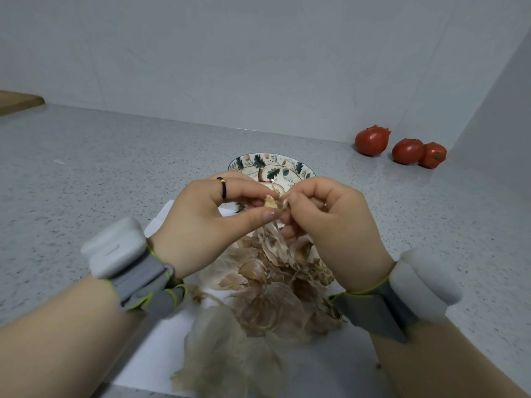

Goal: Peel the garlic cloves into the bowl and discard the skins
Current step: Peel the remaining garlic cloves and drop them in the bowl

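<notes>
Betw. both hands, a garlic clove point(270, 203) is pinched: left hand point(201, 222) & right hand point(324, 216); skins point(267, 285) below, bowl point(271, 166) behind.

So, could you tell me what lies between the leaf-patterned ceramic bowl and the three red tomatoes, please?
Nothing: the head view shows only bare speckled grey countertop between the leaf-patterned ceramic bowl and the three red tomatoes.

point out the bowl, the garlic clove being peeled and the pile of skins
bowl point(273, 166): head view, on its inner far wall with the leaf pattern.
garlic clove point(270, 203): head view, on its pale exposed part.
pile of skins point(267, 300): head view, on the middle of the heap.
</notes>
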Demonstrator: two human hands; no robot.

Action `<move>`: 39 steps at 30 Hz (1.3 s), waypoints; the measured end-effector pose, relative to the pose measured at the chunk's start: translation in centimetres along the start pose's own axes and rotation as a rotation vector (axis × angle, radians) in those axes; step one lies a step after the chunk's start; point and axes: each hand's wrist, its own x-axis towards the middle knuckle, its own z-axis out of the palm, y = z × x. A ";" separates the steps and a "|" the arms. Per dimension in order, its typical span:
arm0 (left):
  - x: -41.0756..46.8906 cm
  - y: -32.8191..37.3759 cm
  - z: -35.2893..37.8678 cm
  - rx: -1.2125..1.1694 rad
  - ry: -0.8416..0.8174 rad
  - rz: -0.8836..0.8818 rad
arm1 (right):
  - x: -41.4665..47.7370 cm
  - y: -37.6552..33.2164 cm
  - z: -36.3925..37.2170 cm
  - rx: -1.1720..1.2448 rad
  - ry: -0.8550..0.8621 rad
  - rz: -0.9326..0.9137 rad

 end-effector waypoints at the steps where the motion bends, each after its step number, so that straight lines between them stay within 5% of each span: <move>1: 0.0 0.0 -0.1 -0.020 -0.011 -0.014 | 0.1 -0.1 -0.1 0.022 -0.001 0.001; 6: 0.3 0.2 -0.1 -0.355 0.058 -0.186 | 0.5 -0.2 -1.3 0.088 0.094 -0.007; 12: 0.3 0.4 0.1 -0.554 0.023 -0.359 | 0.5 0.3 -1.1 -0.191 0.123 -0.188; 19: 0.3 1.0 0.0 -0.567 0.029 -0.397 | 0.3 1.0 -0.4 -0.274 -0.081 -0.218; 25: 0.4 0.9 0.1 -0.499 0.041 -0.440 | 0.2 1.0 -0.4 -0.210 -0.126 -0.128; 31: 0.2 1.1 0.3 -0.531 0.011 -0.454 | 0.1 1.3 0.0 -0.358 -0.093 -0.256; 39: 0.2 1.1 -0.1 -0.617 0.002 -0.443 | 0.3 0.7 -0.5 -0.199 -0.189 -0.168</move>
